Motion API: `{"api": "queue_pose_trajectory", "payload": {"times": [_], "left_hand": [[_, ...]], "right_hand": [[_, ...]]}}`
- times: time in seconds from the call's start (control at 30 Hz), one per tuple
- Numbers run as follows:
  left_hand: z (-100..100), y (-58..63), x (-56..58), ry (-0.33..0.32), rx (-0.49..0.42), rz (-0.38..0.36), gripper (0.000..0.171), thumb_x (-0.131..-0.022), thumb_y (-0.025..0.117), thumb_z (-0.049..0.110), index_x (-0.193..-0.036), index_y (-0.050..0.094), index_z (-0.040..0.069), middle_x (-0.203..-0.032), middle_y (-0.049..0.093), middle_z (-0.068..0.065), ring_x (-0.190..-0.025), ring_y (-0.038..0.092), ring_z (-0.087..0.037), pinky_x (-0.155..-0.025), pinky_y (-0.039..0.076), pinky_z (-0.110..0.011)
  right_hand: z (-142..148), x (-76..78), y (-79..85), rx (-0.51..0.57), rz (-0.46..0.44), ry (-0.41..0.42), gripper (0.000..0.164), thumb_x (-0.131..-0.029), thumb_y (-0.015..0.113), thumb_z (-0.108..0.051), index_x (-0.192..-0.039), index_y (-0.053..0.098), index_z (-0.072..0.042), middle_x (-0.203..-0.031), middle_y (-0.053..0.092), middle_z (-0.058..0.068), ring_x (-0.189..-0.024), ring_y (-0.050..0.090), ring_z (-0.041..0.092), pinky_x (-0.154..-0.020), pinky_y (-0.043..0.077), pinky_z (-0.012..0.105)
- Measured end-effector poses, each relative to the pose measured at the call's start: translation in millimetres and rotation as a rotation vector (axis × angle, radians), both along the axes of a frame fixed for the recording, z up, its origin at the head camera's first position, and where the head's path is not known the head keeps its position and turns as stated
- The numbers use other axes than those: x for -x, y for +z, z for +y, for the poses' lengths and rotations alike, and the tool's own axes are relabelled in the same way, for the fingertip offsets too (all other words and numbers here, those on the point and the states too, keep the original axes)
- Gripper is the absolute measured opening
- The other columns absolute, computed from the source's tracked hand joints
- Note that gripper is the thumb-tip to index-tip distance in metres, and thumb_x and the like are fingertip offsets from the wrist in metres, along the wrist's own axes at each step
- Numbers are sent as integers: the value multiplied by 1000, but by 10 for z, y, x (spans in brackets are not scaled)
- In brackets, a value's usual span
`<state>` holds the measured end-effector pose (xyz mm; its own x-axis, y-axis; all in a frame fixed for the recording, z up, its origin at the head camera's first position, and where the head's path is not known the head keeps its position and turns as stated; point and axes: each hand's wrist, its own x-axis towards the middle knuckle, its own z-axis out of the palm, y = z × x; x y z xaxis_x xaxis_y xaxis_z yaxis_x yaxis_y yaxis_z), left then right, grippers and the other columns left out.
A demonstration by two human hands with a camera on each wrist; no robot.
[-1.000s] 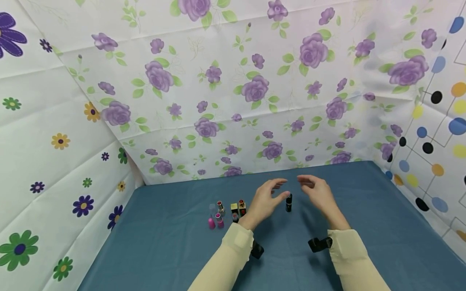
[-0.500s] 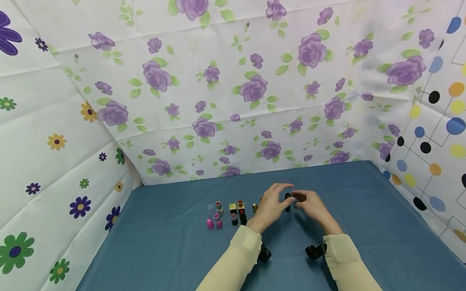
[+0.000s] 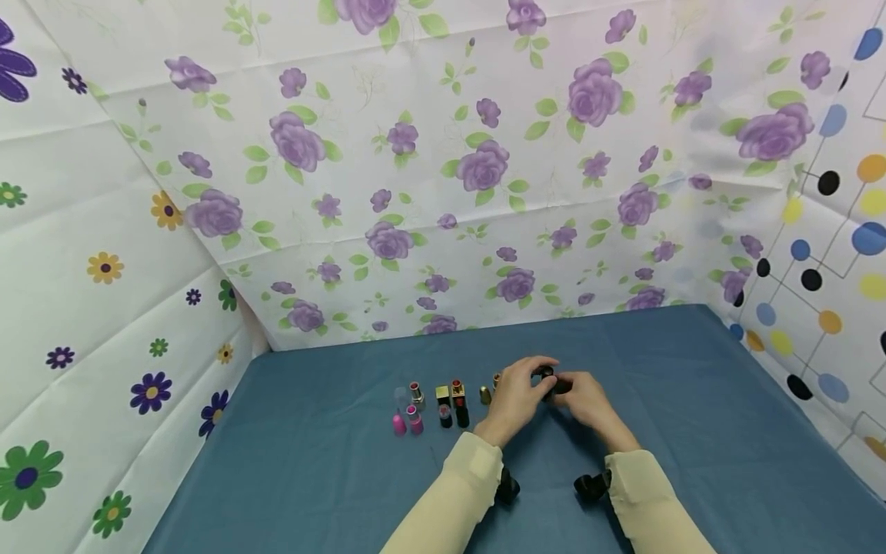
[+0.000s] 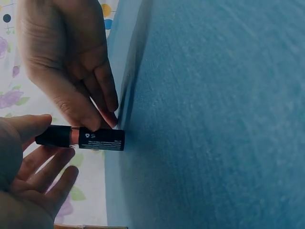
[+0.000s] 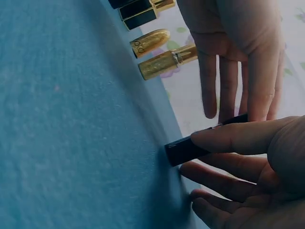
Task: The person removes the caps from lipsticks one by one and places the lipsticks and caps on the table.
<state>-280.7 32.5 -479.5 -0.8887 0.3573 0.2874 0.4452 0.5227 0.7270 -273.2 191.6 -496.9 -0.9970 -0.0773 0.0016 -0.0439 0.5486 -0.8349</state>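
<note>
A black lipstick stands upright on the blue tablecloth, between both hands. A reddish band shows between its upper and lower black parts in the left wrist view. My left hand pinches the upper part between thumb and fingers. Lower down, my right hand grips the base, its thumb lying along the side. Fingers cover much of the lipstick in the head view. Close to my left hand, a gold lipstick and a gold bullet-shaped cap stand on the cloth.
Left of the hands stand several more lipsticks and caps, among them a pink lipstick, a pink cap, a red lipstick and a black-and-gold one. Flowered cloth hangs behind the table's back edge.
Both hands have closed in on the black lipstick. The left fingers have come onto its upper part, and the right hand has moved left and down onto its base.
</note>
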Motion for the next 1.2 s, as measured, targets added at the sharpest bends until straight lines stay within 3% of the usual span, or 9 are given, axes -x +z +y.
{"api": "queue_pose_trajectory", "payload": {"times": [0.13, 0.37, 0.7, 1.03, 1.2], "left_hand": [[-14, -19, 7, 4, -35, -10, 28, -105, 66, 23, -132, 73, 17, -124, 71, 4, -108, 67, -8, -89, 57, -26], [-66, -11, 28, 15, -130, -53, 25, -105, 66, 21, -129, 74, 20, -119, 73, 1, -102, 70, -6, -83, 57, -22], [-128, 94, 54, 20, -200, -59, 25, -105, 66, 19, -129, 74, 18, -113, 74, 1, -100, 71, -7, -82, 58, -24], [-269, 229, 71, -11, -312, -155, 31, -103, 69, 28, -130, 75, 14, -119, 75, 0, -106, 72, -13, -93, 59, -35], [-395, 299, 96, -100, -437, -296, 35, -103, 69, 27, -134, 72, 13, -125, 74, -1, -113, 69, -16, -101, 55, -40]], "right_hand": [[-25, -14, -13, -2, 10, -10, 25, -97, 74, -8, -118, 75, 4, -102, 74, 15, -84, 65, 26, -71, 52, 41], [-56, -19, 12, 27, 9, -35, 26, -97, 76, -11, -119, 76, 3, -119, 72, 22, -105, 67, 38, -85, 56, 53], [-86, -11, 72, 116, 4, -39, 26, -97, 76, -12, -119, 76, 2, -116, 74, 18, -103, 69, 33, -87, 56, 51], [-116, -14, 137, 371, -55, 78, 38, -99, 74, -13, -129, 68, 9, -127, 69, 23, -108, 70, 31, -94, 59, 50], [-121, -37, 203, 506, -104, 141, 45, -99, 74, -14, -133, 63, 12, -126, 69, 25, -106, 72, 30, -98, 56, 52]]}}
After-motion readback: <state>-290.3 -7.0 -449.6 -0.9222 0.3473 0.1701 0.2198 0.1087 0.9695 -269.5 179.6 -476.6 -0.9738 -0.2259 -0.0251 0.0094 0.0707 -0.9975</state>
